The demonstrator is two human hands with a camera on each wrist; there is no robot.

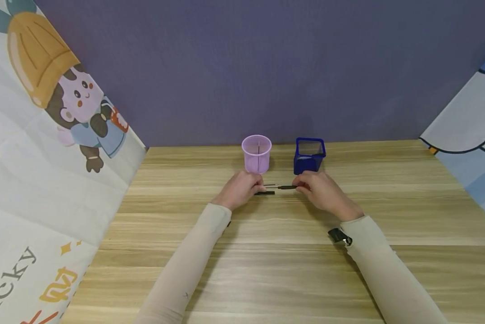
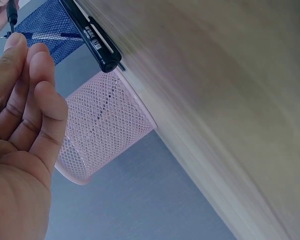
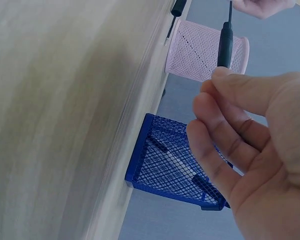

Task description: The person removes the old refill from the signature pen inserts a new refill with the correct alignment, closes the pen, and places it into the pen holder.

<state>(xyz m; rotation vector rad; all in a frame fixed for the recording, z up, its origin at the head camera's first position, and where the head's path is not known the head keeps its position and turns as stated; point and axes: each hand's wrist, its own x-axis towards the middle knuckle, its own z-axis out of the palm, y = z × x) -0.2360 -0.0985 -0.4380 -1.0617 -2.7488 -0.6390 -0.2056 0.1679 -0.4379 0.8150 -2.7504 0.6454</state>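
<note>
Between my two hands stretches a slim black-handled piece with a thin shaft, something like a small screwdriver; its exact kind is unclear. My left hand pinches the thin end between thumb and index finger, the other fingers loosely bent. Thumb and fingertip of my right hand pinch the thicker black part. On the table below the left hand lies a black pen with a clip and white lettering. A thin dark rod shows near a black end in the right wrist view.
A pink mesh cup with a thin dark stick visible stands beyond the left hand. Behind the right hand is a blue square mesh holder containing a black-and-white stick-like thing. The wooden table meets a dark wall behind.
</note>
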